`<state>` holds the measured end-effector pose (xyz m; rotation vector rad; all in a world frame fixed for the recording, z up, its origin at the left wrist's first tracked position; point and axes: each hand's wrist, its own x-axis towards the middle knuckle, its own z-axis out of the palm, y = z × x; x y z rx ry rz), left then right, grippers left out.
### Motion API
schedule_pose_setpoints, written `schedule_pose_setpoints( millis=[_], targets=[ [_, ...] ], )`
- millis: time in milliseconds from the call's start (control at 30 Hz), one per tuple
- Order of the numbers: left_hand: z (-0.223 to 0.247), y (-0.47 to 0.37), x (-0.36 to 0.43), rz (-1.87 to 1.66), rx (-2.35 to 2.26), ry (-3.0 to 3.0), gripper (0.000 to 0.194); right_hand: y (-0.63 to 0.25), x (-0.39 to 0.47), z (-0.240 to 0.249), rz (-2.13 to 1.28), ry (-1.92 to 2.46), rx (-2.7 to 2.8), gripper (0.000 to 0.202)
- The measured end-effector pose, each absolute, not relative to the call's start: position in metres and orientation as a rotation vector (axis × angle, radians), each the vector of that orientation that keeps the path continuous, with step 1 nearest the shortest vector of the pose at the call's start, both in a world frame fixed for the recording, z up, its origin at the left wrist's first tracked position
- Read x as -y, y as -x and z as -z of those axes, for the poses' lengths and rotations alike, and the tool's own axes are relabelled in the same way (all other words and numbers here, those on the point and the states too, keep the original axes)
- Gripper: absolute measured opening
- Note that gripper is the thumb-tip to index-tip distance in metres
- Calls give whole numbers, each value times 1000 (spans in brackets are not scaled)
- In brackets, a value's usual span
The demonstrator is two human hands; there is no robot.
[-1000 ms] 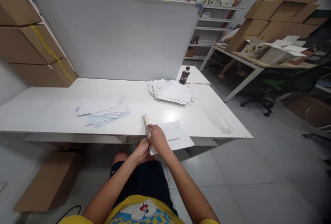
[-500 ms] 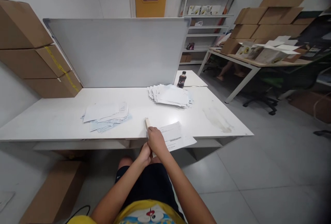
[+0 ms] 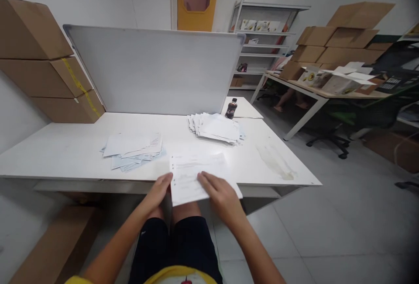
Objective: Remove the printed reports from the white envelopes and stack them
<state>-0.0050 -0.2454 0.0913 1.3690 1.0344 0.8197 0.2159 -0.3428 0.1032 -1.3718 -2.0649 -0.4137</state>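
Note:
White printed paper (image 3: pixel 193 183), with a row of dark holes along its left side, hangs partly over the table's front edge above my knees. My left hand (image 3: pixel 161 190) pinches it at the left edge, fingertips near the holes. Across its right part lies my right hand (image 3: pixel 224 194), fingers stretched out on the printed face; its thumb is hidden. Beyond the left hand is a loose pile of white and pale blue papers (image 3: pixel 132 146). A thicker, uneven paper stack (image 3: pixel 216 126) lies farther back on the right.
A dark drink bottle (image 3: pixel 231 109) stands behind the thick stack. A whiteboard (image 3: pixel 157 70) closes off the back of the white table (image 3: pixel 75 144). Cardboard boxes (image 3: pixel 36 70) are piled at the left. Another person's legs (image 3: pixel 290 99) show under the far desk (image 3: pixel 294 84).
My hands, close together on a narrow pale strip beside the paper, have moved apart to the paper's two sides. The paper now faces up between them, and the strip is out of sight.

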Motion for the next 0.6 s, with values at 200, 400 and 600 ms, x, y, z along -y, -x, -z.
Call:
schedule_pose_setpoints(
  millis=[200,400,600],
  targets=[
    [-78,30,78,-766,-1570,-2372,39,-288,231,-117,1007,1293,1680,49],
    [-39,54,11,-441,-1973,-2425,46,-339,121,-56,855,1553,1433,52],
    [-26,60,16,-533,-1957,-2539,26,-340,74,7,319,1666,1872,37]
  ],
)
